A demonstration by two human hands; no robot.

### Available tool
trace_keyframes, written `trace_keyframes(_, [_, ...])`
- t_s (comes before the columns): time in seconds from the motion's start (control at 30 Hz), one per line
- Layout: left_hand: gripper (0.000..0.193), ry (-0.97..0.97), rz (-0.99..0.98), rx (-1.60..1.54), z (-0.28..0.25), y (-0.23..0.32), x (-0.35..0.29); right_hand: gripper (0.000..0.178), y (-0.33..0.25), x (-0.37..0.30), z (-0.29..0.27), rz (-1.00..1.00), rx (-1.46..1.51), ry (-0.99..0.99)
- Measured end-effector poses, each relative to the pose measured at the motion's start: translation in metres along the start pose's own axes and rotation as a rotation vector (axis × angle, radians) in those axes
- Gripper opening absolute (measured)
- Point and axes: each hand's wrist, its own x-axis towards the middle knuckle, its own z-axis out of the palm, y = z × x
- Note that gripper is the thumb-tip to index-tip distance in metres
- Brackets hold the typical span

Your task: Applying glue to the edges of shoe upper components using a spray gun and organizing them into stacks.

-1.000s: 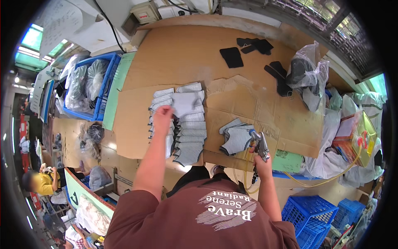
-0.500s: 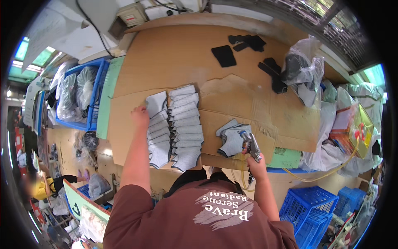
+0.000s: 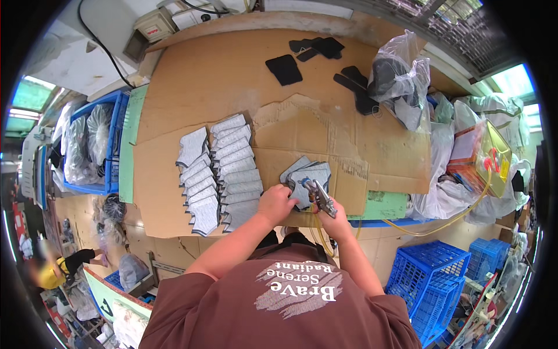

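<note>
My right hand point(image 3: 335, 221) is wrapped around a metal spray gun point(image 3: 321, 200) with a yellow hose. Its nozzle hangs over a small fanned pile of grey fabric pieces point(image 3: 315, 173) with dark edges. At the pile's near left corner, my left hand point(image 3: 276, 201) has its fingers curled together on the edge of a piece; the fingertips are partly hidden. Further left lie two overlapping columns of the same pieces, a longer right column point(image 3: 239, 168) and a left column point(image 3: 199, 185).
Brown cardboard point(image 3: 197, 75) covers the table. Black pieces point(image 3: 284, 70) lie at the back, beside a clear plastic bag point(image 3: 401, 81). A blue crate point(image 3: 119, 139) of bagged goods stands left; blue crates point(image 3: 427, 279) stand at lower right. A person in yellow point(image 3: 52, 273) is far left.
My left hand has moved from the left column across to the small pile at the right. The spray gun stays above that pile. The whole view has shifted slightly.
</note>
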Motion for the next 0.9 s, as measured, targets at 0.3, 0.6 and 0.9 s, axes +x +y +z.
trace_keyframes(0.3, [0.023,0.035,0.017,0.124,0.005,0.002,-0.001,0.021,0.006,-0.003,-0.009,0.005,0.045,0.056])
trace_keyframes(0.6, [0.021,0.052,-0.022,0.054,0.002,0.005,0.000,0.022,0.018,-0.008,-0.033,-0.014,0.039,0.180])
trace_keyframes(0.9, [0.014,0.470,-0.367,-0.478,-0.039,-0.069,0.033,0.019,-0.004,-0.016,-0.034,0.119,0.079,0.139])
